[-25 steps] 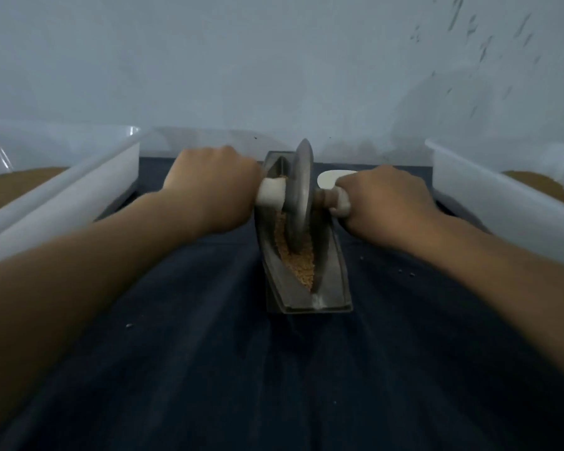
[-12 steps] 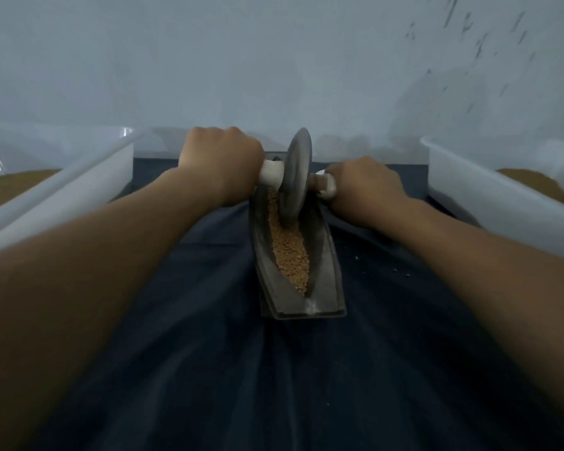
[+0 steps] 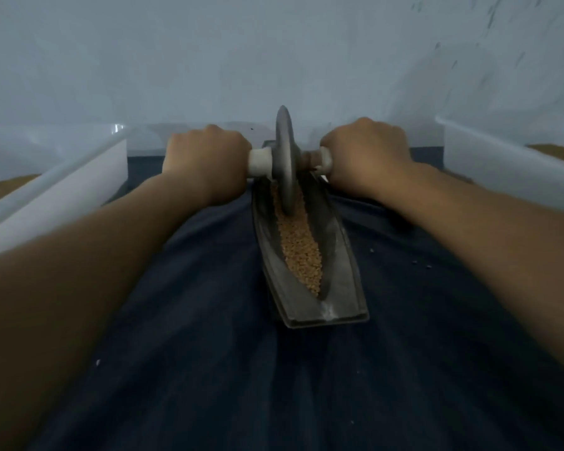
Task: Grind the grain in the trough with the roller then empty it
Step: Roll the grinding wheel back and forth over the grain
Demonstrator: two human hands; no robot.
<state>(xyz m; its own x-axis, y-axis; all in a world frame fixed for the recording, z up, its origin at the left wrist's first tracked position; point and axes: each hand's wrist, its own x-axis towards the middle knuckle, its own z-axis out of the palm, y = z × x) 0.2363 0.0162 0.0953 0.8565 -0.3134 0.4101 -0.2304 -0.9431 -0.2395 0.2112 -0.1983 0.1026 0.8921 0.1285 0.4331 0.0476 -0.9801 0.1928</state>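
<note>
- Grip: left hand (image 3: 205, 157) is curled tight round the white handle (image 3: 259, 162) on its side of the roller (image 3: 285, 148); right hand (image 3: 365, 154) is clamped the same way on the opposite handle end.
- That roller, a grey metal disc, stands upright on edge at the far end of the boat-shaped metal trough (image 3: 342, 255), its rim down in the grain (image 3: 302, 252).
- Grain lies as a tan strip along the groove, kernels mostly whole by the look, so grinding seems far from done.
- To grind well: press evenly through both wrists, keep the disc vertical, and draw it the full length toward the near lip so no kernels are skipped.
- Risk: a tilted disc could climb the wall and flick grain onto the cloth-covered counter (image 3: 192, 320).
- 2 white bins, a left bin (image 3: 79, 187) and a right bin (image 3: 489, 167), flank the trough, each holding brown material.
</note>
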